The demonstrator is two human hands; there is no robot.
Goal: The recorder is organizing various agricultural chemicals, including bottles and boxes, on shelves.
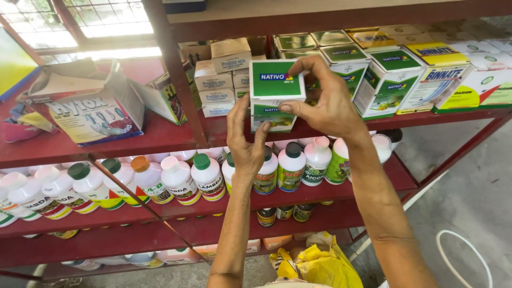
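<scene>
2 hands, left (246,140) and right (325,101), clamp 2 stacked green-white boxes (274,93) above 1 red shelf (160,140).

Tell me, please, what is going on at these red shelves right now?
A person stands at a red metal shelf rack and handles two small green-and-white cardboard boxes. The right hand grips the upper box from the side, holding it atop the lower box, which the left hand steadies from below. More boxes of the same kind stand to the right, and white plastic bottles with coloured caps line the shelf beneath.
</scene>
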